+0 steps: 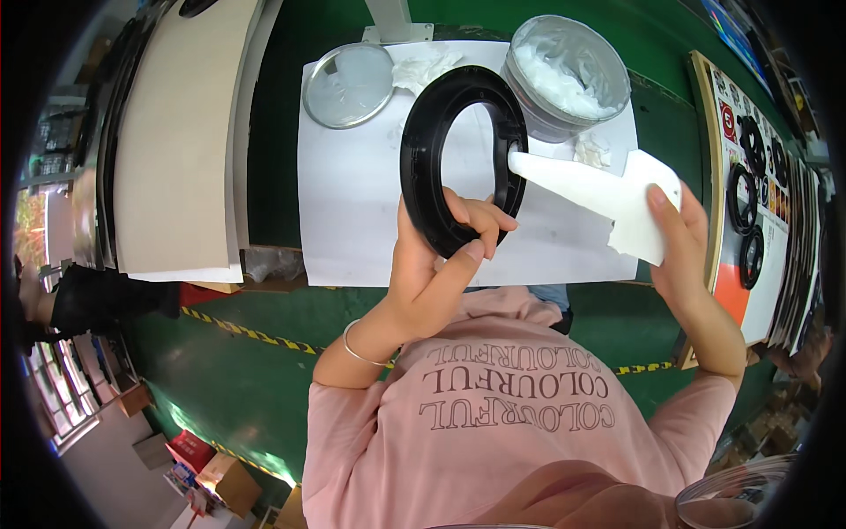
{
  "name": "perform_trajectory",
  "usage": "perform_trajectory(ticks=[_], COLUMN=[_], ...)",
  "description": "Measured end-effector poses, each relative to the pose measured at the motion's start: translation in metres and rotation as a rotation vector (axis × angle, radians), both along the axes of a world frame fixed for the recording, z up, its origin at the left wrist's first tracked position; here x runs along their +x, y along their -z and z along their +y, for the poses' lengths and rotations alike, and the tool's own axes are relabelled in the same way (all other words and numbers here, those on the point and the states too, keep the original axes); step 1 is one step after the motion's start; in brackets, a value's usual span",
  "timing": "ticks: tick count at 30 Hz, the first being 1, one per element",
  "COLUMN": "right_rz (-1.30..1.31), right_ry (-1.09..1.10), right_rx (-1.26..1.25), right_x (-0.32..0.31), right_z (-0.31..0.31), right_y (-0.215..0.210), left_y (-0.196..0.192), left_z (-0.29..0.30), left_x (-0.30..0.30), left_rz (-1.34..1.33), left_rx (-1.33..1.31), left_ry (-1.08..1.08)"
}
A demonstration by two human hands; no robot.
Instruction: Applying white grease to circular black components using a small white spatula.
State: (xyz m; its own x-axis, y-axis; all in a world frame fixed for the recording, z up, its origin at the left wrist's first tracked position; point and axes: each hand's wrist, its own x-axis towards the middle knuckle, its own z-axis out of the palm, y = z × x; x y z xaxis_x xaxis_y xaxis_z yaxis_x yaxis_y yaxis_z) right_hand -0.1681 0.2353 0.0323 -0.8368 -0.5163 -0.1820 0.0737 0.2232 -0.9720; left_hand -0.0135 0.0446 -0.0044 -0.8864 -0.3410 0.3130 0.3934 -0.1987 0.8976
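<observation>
My left hand (447,251) grips a black oval plastic ring (423,159) by its lower end and holds it tilted up above the white sheet (352,212). Between the fingers of my right hand (680,234) is a flat white spatula-like piece (608,189) with a ragged lower edge. Its narrow rounded tip meets the inner right side of the ring, by a small notch. Behind the ring stands a clear round tub (564,123) with a white, creamy-looking mass (568,75) inside. A round translucent lid (350,85) lies to its left.
Crumpled white tissue (425,69) rests beside the lid, with another wad (592,150) below the tub. A metal post (390,22) rises at the back. Large cream boards (181,141) stand on the left. At right, a framed board (740,167) bears several black rings (751,256).
</observation>
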Motion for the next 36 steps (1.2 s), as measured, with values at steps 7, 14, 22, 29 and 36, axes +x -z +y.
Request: perform_trajectory(ticks=[7, 14, 22, 29, 36], right_rz=[-0.034, 1.241, 1.269, 1.335, 1.572], right_ry=[0.174, -0.607, -0.667, -0.701, -0.71], right_rx=[-0.143, 0.057, 0.091, 0.12, 0.109], right_x=[-0.003, -0.007, -0.004, 0.002, 0.005], right_z=[0.007, 0.015, 0.012, 0.014, 0.011], right_y=[0.005, -0.02, -0.024, -0.024, -0.02], left_y=[-0.003, -0.008, -0.01, -0.01, -0.009], left_z=[-0.01, -0.014, -0.014, -0.015, -0.016], left_x=[0.001, 0.001, 0.003, 0.001, 0.0], left_rz=[-0.114, -0.105, -0.106, -0.113, -0.107], left_rx=[0.347, 0.588, 0.494, 0.473, 0.457], left_ry=[0.01, 0.037, 0.016, 0.039, 0.028])
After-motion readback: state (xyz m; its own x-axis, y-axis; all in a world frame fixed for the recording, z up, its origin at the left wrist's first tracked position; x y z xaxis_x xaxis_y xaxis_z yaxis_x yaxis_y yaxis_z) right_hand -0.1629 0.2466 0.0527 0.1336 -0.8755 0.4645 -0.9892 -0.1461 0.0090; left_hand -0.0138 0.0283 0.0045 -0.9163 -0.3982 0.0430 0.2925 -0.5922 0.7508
